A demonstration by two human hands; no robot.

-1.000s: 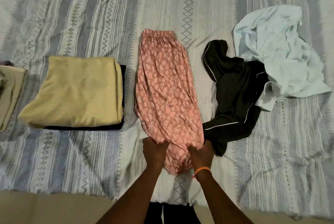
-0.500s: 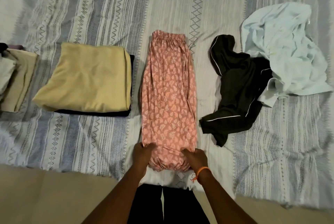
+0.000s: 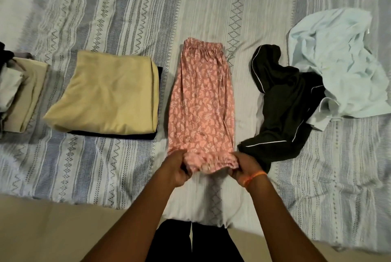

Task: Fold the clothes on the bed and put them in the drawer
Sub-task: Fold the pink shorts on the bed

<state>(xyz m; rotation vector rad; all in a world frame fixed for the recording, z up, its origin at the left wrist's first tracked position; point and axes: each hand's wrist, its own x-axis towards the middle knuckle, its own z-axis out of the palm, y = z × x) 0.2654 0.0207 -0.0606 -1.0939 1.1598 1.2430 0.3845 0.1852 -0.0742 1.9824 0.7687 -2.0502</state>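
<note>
- Progress: a folded pale-yellow fabric stack (image 3: 105, 94) lies left of centre on the blue-and-white striped woven bedspread (image 3: 127, 8), over a dark folded piece (image 3: 157, 101).
- More folded beige clothes (image 3: 25, 97) sit at the far left edge.
- Pink leaf-print elastic-waist trousers (image 3: 201, 101) lie lengthwise mid-bed, folded narrow, half done by my guess.
- Left to do: crumpled black garment with white piping (image 3: 281, 109) and rumpled pale-blue shirt (image 3: 338, 67), touching, to the right.
- No drawer in view; stowing not started, it seems.
- Left hand (image 3: 175, 168) and right hand (image 3: 245, 166), the latter wearing an orange wristband (image 3: 254, 177), each pinch a near hem corner, fingers curled, arms reaching forward.
</note>
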